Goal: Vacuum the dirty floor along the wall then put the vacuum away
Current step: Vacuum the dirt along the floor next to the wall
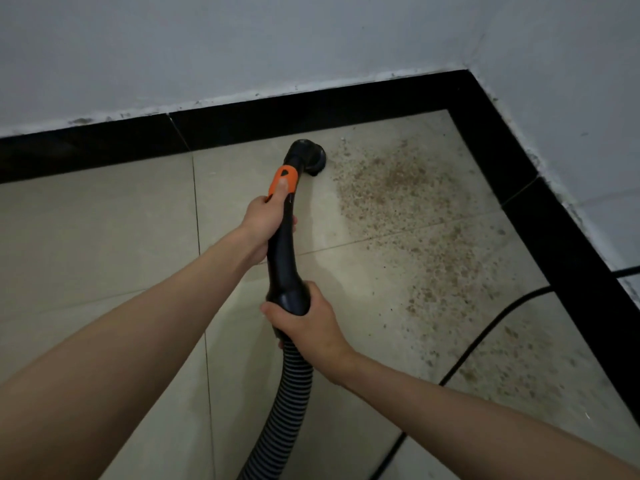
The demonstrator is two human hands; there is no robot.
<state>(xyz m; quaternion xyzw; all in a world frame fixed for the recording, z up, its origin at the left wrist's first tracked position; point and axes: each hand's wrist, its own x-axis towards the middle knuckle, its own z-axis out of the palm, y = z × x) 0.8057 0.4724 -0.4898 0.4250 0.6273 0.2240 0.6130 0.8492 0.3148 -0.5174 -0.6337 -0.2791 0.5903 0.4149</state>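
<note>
Two-handed hold on the vacuum wand [282, 237]: left hand [265, 225] wrapped round the upper grip, thumb laid along the orange collar [282, 180]; right hand [304, 322] clenched round the thick cuff where rigid plastic meets the ribbed hose [287, 403]. Round brush nozzle [310, 157] down on the tiled floor [104, 237], at about 12 o'clock from the hands, close to the black skirting [346, 105] under the wall [242, 46]. Brown grit [398, 188] spread from 1 o'clock of the nozzle down toward 4 o'clock of the frame, along the right-hand skirting, not yet picked up. Black cord [485, 327] curving across the floor at 4 o'clock, lying over part of the dirt. Likely light and stiff in the wand, easy to steer from the two grips; soft and springy in the hose, prone to drag or twist behind (vacuum body itself out of view, so weight there unknown). Best held exactly so: one hand high near the collar for aim, one low on the cuff for push. Smooth plastic, probably a little slippery in a damp palm. Worth minding the cord when sweeping toward 3 o'clock
</note>
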